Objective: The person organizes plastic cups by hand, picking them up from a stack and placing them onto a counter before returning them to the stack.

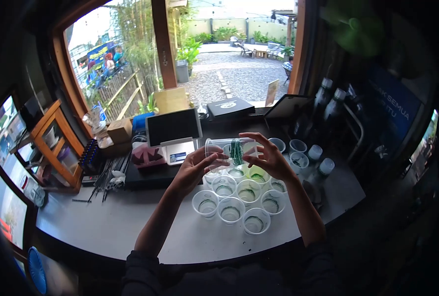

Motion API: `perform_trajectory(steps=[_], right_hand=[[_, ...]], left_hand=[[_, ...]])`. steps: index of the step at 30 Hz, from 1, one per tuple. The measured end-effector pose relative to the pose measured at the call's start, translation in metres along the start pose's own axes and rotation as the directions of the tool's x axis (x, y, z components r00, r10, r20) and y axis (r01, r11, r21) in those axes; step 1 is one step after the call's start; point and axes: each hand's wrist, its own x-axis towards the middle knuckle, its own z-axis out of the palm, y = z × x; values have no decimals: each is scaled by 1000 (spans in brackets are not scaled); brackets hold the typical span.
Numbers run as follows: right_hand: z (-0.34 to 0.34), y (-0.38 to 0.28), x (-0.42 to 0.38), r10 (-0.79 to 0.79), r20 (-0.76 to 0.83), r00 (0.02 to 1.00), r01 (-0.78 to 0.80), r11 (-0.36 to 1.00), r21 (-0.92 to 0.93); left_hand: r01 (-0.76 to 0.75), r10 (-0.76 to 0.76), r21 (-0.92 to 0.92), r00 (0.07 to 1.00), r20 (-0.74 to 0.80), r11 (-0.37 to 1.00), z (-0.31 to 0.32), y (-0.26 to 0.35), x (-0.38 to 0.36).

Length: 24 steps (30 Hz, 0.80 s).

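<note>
A clear plastic cup (236, 149) with a green print lies on its side in the air between my hands. My left hand (197, 167) has its fingers around the rim end at the left. At the base end, my right hand (268, 157) grips it with thumb and fingers. Below, several clear plastic cups (231, 211) with green markings stand close together on the counter, mouths up. One cup (257, 174) toward the back of the group looks yellow-green. The held cup and my hands partly hide the rear cups.
The grey counter (116, 222) curves around me. Behind the cups are a tablet on a stand (174, 128) and a dark box (231, 107). Straws or stirrers (106, 180) lie at left beside a wooden cabinet (56, 148). Bottles (334, 103) stand at right.
</note>
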Motion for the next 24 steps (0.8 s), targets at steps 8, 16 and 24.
perform_trajectory(steps=[8,16,24], right_hand=[[-61,0,-53,4,-443,897,35,996,81],[-173,18,-99,-109,-710,696,176,984,22],[-320,47,-138,-172,-704,689,188,981,-56]], left_hand=[[56,-42,-147,994,102,988,79,-31,74],[143,-78,-194,948,309,971,210,-91,176],[255,-209,-94,916,343,962,296,-148,290]])
